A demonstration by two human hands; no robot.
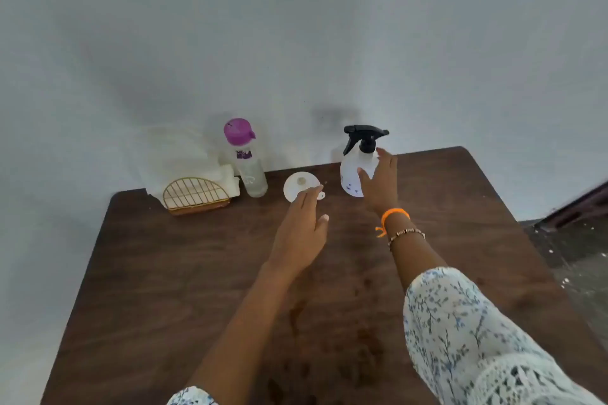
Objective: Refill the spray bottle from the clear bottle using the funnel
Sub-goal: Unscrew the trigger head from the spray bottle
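A dark wooden counter sits against a pale wall, and the things on it line its far edge. Furthest left, at about ten o'clock from the counter's middle, is a gold wire holder with folded white cloth behind it. Just beside the cloth on its right stands the clear bottle, upright, with a purple cap closed on top. Further right, at about twelve o'clock, the white funnel rests on the counter with its wide mouth facing up toward the camera. The left hand reaches out over the counter with fingers extended and loosely spread, holding nothing; its fingertips overlap the funnel's near rim, though whether they touch it cannot be told. Right of the funnel, at about one o'clock, the white spray bottle stands upright with its black trigger head still on, nozzle pointing right. The right hand is at the bottle's right side, open, thumb and fingers parted around its body but not clearly closed on it; whether it touches the bottle cannot be told. An orange band and a beaded bracelet circle that wrist, and a floral sleeve covers the forearm.
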